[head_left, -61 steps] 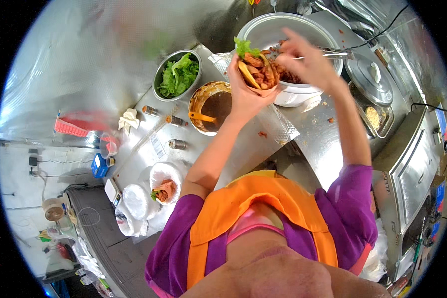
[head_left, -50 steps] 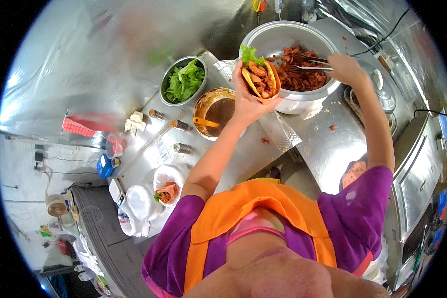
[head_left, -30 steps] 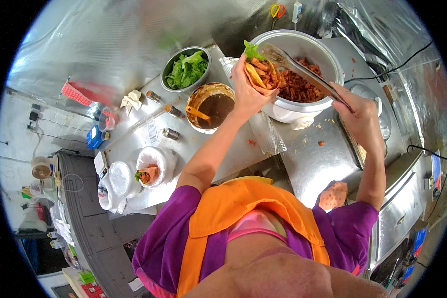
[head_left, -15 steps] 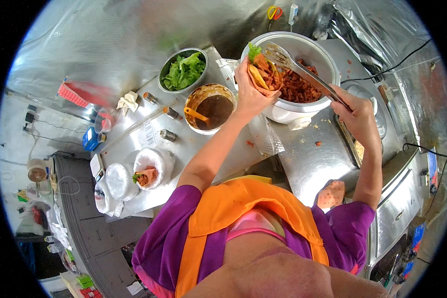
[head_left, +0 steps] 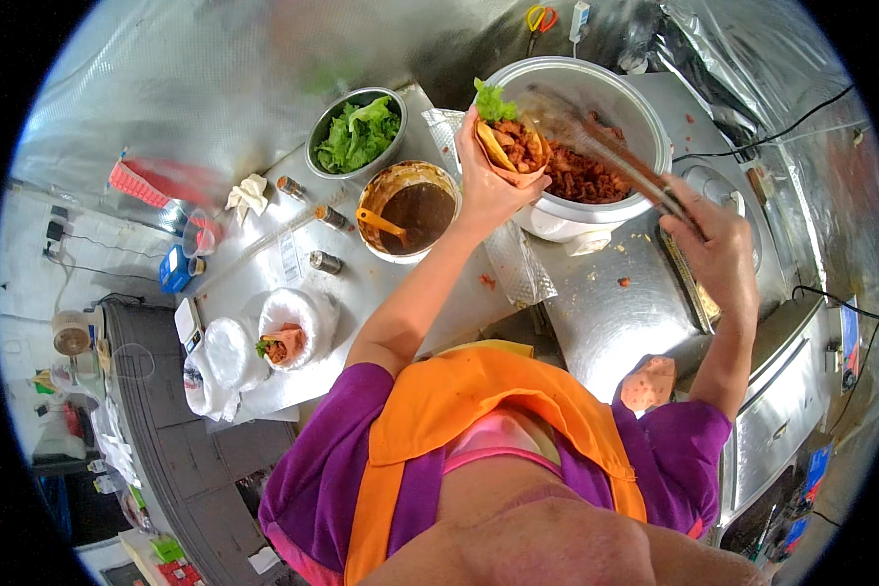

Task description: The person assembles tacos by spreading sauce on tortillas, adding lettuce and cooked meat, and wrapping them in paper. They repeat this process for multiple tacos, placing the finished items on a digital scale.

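Observation:
My left hand (head_left: 496, 195) is closed round a filled wrap (head_left: 518, 146), a yellow flatbread in a paper sleeve with meat pieces and a lettuce leaf sticking out at its top. It is held at the left rim of a white cooker pot (head_left: 645, 107) with chopped reddish-brown meat (head_left: 588, 176) inside. My right hand (head_left: 715, 239) grips metal tongs (head_left: 645, 181), which slant over the pot's right rim. The tongs' far ends are smeared by motion above the meat beside the wrap, so I cannot tell whether they hold meat.
To the left stand a steel bowl of lettuce (head_left: 359, 137) and a tub of brown sauce (head_left: 415, 210) with an orange-handled utensil. Several shaker jars (head_left: 325, 262) sit nearby. Another wrap (head_left: 281, 346) lies in a plastic-lined container (head_left: 308, 308). Scissors (head_left: 541, 20) hang behind the pot.
The tongs have swung back from the wrap's opening and now blur with motion. My right hand has shifted slightly right and down. My left hand still holds the wrap, moved a little left.

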The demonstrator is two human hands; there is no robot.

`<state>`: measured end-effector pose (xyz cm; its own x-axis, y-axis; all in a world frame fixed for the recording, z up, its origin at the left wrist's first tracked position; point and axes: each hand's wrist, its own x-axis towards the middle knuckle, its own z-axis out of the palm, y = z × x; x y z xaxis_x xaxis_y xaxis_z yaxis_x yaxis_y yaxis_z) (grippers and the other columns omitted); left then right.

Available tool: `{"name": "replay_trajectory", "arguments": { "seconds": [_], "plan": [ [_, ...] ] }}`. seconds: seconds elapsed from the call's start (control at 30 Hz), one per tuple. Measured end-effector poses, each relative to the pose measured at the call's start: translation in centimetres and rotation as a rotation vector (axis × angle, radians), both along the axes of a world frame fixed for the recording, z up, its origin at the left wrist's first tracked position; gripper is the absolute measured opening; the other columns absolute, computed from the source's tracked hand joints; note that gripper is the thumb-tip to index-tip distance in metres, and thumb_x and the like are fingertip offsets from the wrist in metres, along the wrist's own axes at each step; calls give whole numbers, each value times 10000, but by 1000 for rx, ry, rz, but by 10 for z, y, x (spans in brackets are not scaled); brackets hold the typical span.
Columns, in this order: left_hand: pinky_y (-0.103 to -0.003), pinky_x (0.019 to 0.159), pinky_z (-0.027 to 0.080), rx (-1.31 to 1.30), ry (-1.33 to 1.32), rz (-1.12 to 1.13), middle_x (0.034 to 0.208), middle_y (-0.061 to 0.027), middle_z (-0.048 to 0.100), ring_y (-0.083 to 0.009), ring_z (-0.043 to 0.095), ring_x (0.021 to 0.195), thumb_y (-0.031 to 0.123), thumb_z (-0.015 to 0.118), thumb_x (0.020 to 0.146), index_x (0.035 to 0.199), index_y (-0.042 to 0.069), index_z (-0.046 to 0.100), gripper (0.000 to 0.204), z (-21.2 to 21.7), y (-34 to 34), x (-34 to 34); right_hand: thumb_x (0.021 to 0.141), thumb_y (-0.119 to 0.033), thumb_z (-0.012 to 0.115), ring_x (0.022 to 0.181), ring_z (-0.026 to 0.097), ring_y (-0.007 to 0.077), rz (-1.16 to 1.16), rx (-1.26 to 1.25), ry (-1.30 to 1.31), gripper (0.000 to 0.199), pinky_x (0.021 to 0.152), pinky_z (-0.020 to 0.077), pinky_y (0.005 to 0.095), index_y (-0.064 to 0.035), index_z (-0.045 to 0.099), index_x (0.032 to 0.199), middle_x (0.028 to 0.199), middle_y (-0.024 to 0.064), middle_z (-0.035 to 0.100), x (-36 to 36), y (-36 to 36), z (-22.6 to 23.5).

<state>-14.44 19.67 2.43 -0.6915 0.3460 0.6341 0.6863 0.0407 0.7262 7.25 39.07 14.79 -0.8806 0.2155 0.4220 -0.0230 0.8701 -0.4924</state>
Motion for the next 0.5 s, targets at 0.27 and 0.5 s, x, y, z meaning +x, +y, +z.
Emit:
{"name": "replay_trajectory", "arguments": {
  "seconds": [0.27,0.5],
  "plan": [
    [-394,1095,376,119,-163,-117,1372,-171,330,-283,410,1286,147,906,571,1480,9,108,1217,-1,2,4,815,-88,723,670,652,305,23,15,-38,434,623,504,357,-55,641,1240,843,177,675,-15,-19,7],
    [-390,1080,394,121,-142,-103,1372,-173,346,-272,442,1269,132,902,575,1478,26,109,1207,-3,-3,10,801,-74,735,675,661,290,-28,118,-155,434,622,505,343,-87,663,1229,839,160,687,-10,-30,10]
  ]
}}
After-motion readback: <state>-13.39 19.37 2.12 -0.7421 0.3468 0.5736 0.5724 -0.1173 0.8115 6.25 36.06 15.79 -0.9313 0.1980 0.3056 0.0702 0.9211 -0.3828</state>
